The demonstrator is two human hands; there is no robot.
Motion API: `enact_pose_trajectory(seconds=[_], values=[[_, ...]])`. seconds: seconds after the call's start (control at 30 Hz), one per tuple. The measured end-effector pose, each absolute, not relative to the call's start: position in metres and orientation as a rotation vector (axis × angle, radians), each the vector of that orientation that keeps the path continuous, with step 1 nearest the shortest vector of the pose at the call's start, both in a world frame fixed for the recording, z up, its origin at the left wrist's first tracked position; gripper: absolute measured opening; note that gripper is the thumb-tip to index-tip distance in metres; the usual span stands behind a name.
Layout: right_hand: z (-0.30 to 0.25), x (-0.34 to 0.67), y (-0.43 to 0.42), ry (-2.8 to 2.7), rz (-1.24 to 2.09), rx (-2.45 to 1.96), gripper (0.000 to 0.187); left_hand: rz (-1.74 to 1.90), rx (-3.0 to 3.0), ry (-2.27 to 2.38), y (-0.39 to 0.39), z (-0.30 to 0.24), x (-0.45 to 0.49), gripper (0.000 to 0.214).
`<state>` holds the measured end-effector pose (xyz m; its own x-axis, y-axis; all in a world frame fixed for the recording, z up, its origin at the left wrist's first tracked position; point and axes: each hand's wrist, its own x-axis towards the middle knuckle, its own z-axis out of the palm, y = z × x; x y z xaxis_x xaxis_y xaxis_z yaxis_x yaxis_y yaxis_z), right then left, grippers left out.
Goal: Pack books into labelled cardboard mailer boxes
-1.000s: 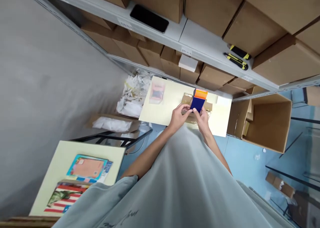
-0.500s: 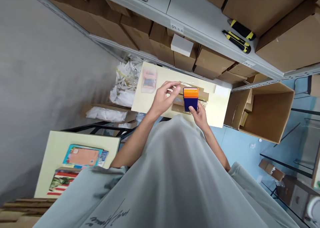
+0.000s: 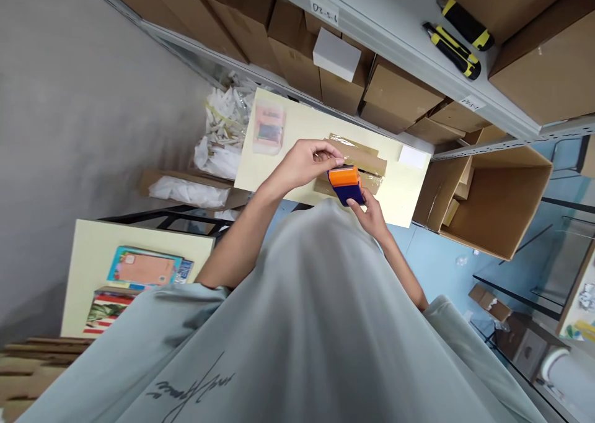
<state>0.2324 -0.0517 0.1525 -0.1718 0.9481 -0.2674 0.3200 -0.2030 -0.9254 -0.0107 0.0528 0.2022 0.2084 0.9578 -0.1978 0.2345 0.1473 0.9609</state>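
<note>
Shelving (image 3: 395, 39) packed with cardboard cartons is running along the wall behind a pale worktop (image 3: 302, 122). Brown packets (image 3: 365, 156) in clear wrap are lying on it. Just above them the right hand (image 3: 369, 212) is clamping the blue end of a small orange-and-blue box (image 3: 346, 184), while the left hand (image 3: 302, 163) is pinching at its orange end; whether those fingers are gripping, I cannot tell.
</note>
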Motion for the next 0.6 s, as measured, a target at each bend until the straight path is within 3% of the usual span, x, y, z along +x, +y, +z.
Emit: enact_pose_trajectory(seconds=[0.6], values=[[0.221,0.299,-0.015,-2.064,1.546,-1.599,0.057,1.018,1.071,1.439,0.022,0.178,-0.002,0.016]])
